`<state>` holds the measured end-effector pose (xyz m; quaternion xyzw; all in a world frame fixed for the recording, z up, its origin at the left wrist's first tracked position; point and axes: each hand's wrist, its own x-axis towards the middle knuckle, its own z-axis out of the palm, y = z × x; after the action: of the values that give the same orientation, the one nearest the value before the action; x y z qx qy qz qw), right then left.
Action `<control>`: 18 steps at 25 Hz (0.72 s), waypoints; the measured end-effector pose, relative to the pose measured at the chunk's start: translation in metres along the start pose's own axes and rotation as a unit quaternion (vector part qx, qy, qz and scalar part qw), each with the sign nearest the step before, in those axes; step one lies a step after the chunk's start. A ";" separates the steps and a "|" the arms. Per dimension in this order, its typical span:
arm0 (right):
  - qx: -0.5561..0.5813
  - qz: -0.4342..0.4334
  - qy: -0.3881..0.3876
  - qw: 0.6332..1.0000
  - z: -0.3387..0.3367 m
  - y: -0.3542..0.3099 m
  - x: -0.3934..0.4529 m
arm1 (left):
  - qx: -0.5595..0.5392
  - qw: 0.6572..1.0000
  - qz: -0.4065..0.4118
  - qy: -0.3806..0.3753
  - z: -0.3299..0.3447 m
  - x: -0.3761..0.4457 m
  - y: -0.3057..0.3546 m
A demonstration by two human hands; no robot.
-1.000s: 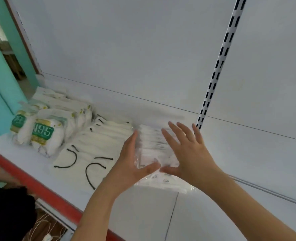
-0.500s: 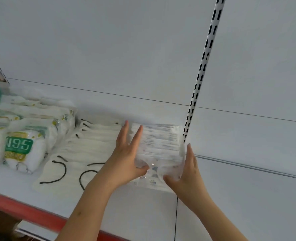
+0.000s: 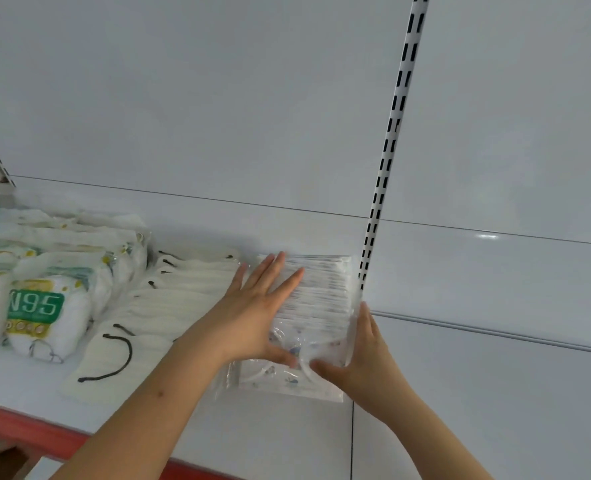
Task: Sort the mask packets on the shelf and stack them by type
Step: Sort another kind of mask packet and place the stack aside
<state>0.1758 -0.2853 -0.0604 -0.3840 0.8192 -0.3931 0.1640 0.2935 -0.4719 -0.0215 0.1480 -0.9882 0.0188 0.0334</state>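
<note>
Where a second ago both hands lay spread over the top of the clear-wrapped mask packets (image 3: 316, 306), they now bracket the pile from its two sides. The left hand (image 3: 263, 317) rests flat on the pile's left half, fingers straight and fanned toward the back wall, thumb tucked along the near edge. The right hand (image 3: 363, 355) has slid off the top and stands on edge against the pile's right side, fingers straight and pressing inward, thumb reaching across the front. Neither grip is closed around anything; both are open palms squaring the packets.

The pile sits on the white shelf (image 3: 287, 438), its far right corner just beside the foot of the slotted upright rail (image 3: 387, 161). The packets inside look overlapped like shingles, running back toward the wall. The lowest packet pokes out at the near edge.

Left of the pile, touching or nearly touching it, lies a spread of cream masks with black ear loops (image 3: 141, 327). Further left stand the N95 packets (image 3: 41, 313) with green labels.

The change suggests the clear packets are already gathered as one type and are being tidied into a neat stack. The cream masks look looser and may need straightening next.
</note>
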 end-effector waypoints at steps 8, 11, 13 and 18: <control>0.038 0.064 -0.034 0.997 0.005 -0.005 0.003 | 0.023 0.998 0.033 -0.055 -0.006 0.000 0.000; 0.027 0.054 -0.003 0.998 0.009 -0.015 0.010 | 0.032 0.996 0.025 -0.085 -0.014 0.008 0.003; 0.047 0.059 0.000 0.997 0.011 -0.018 0.011 | 0.030 0.996 0.018 -0.088 -0.015 0.014 0.004; 0.032 0.061 0.040 0.997 0.010 -0.016 0.006 | -0.024 0.999 0.034 -0.022 0.001 0.004 -0.006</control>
<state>0.1855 -0.3012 -0.0543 -0.3122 0.8337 -0.4236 0.1674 0.2910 -0.4789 -0.0221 0.1143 -0.9933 -0.0066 0.0148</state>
